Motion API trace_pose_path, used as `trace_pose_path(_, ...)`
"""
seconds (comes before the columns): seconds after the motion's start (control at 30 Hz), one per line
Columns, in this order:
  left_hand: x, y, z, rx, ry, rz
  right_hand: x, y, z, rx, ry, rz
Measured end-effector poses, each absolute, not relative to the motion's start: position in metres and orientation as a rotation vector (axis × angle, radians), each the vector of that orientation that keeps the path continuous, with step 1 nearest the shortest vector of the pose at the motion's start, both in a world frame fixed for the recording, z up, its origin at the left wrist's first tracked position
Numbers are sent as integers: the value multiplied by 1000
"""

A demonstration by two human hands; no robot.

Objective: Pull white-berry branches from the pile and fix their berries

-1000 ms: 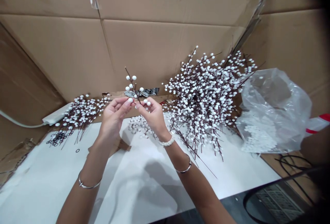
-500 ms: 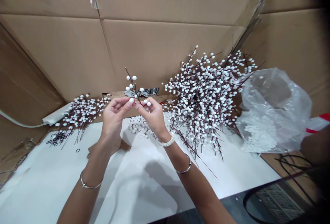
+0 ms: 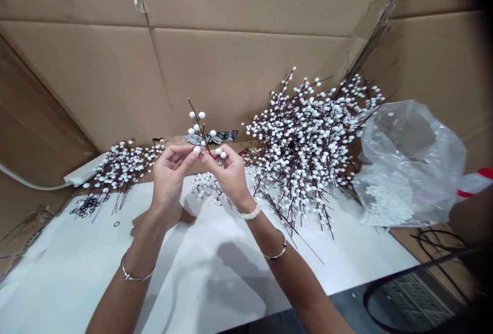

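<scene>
Both hands are raised over a white tabletop (image 3: 200, 272). My right hand (image 3: 230, 172) pinches the dark stem of a small twig with white berries (image 3: 201, 131), which stands upright above the fingers. My left hand (image 3: 169, 175) meets it from the left, its fingertips pinched on a white bead (image 3: 196, 149) at the twig's lower part. A small heap of loose white beads (image 3: 208, 188) lies on the table just behind the hands.
A big pile of white-berry twigs (image 3: 308, 139) lies right of the hands, a smaller pile (image 3: 123, 167) to the left with small black rings (image 3: 87, 205) beside it. A clear plastic bag of beads (image 3: 408, 170) sits far right. Cardboard walls (image 3: 231, 67) close the back.
Almost nothing has moved; the hands and twig have risen very slightly and the pinch at the twig's base holds.
</scene>
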State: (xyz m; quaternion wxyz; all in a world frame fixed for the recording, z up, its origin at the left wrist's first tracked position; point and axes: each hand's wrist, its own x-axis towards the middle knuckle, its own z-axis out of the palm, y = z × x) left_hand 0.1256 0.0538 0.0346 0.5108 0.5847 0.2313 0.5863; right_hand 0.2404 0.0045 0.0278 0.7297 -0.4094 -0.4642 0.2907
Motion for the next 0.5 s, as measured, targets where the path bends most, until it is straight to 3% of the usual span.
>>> trace_pose_path(0.5, 122, 53, 38, 1487, 580, 1405, 241, 6, 25, -909, -1075, 620)
